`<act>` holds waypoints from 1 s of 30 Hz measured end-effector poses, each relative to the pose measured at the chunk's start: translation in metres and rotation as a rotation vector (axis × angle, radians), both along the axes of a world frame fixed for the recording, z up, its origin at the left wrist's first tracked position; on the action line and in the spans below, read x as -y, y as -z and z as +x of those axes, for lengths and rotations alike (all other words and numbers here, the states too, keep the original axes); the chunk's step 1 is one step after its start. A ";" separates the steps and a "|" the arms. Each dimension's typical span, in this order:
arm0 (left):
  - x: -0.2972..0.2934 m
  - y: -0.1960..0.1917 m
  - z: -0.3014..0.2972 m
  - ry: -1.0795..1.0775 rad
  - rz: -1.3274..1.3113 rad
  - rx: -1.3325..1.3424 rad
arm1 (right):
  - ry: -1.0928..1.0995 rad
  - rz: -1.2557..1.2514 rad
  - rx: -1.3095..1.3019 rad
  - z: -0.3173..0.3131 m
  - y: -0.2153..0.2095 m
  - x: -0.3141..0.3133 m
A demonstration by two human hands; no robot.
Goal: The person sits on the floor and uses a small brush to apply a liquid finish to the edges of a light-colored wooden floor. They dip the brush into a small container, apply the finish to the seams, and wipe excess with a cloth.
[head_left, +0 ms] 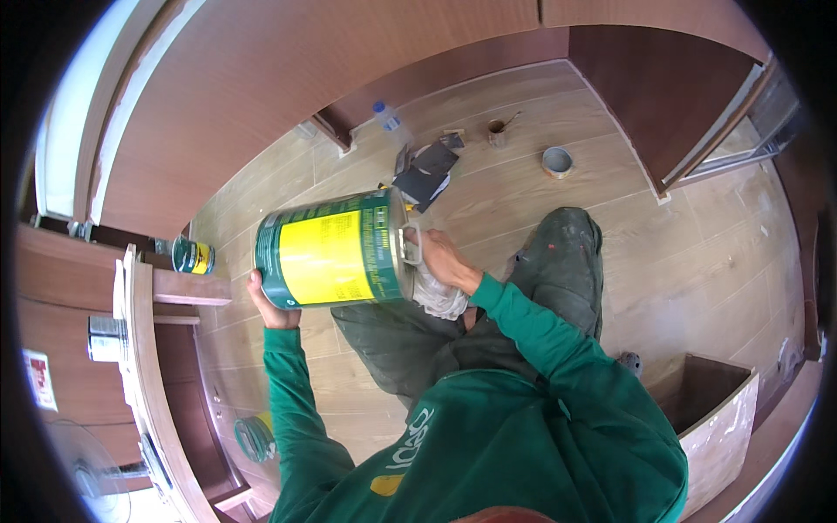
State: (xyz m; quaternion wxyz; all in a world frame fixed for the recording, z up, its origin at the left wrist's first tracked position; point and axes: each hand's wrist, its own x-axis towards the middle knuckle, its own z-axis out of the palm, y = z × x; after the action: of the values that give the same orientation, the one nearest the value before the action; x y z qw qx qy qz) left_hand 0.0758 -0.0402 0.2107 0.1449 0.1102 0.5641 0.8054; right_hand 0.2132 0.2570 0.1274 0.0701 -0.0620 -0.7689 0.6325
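Note:
A large green and yellow metal can (323, 253) lies tipped on its side in front of my chest, its top end facing right. My left hand (272, 301) supports it at the lower left end, thumb up along the edge and fingers beneath. At the top end, by the pale handle loop (413, 244), is my right hand (446, 260), closed on a crumpled whitish rag (438, 296). The rag hangs below the hand, next to the can's rim. Some right fingertips are hidden behind the can's end.
A plastic bottle (392, 124), dark sandpaper sheets (427, 170), a small tin with a brush (497, 132) and an open grey tin (557, 162) stand or lie ahead. Smaller green cans (193, 256) are at left. A wooden box (715, 401) sits at right.

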 end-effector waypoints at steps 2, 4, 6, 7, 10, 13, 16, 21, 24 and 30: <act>-0.014 0.019 -0.014 0.018 0.091 0.044 | 0.031 0.183 -0.104 -0.016 0.005 -0.023; -0.028 0.037 -0.008 0.018 0.207 0.104 | 0.031 0.291 -0.131 -0.016 -0.001 -0.033; -0.035 0.052 -0.003 -0.038 0.227 0.144 | 0.018 0.330 -0.098 -0.008 -0.021 -0.040; -0.039 0.054 0.001 -0.042 0.239 0.168 | 0.017 0.270 -0.109 -0.010 -0.018 -0.044; -0.046 0.057 0.003 -0.018 0.239 0.177 | 0.030 0.083 -0.123 -0.011 -0.011 -0.051; -0.048 0.053 0.001 0.015 0.212 0.161 | 0.076 -0.103 -0.121 -0.002 -0.010 -0.048; -0.046 0.061 -0.013 0.007 0.188 0.145 | 0.138 -0.252 -0.129 -0.003 0.004 -0.046; -0.055 0.057 -0.015 0.024 0.141 0.059 | 0.285 -0.426 -0.026 -0.002 0.019 -0.046; -0.069 0.051 -0.019 -0.006 0.134 0.107 | 0.280 -0.521 -0.005 0.007 0.016 -0.052; -0.075 0.041 -0.026 0.056 0.157 0.144 | 0.127 -0.550 -0.060 0.020 0.007 -0.056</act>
State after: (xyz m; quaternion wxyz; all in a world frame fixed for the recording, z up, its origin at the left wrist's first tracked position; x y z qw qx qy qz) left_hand 0.0499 0.0352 0.1695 0.1983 0.0785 0.4842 0.8485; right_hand 0.2331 0.3128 0.1204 0.1129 -0.1078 -0.5604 0.8134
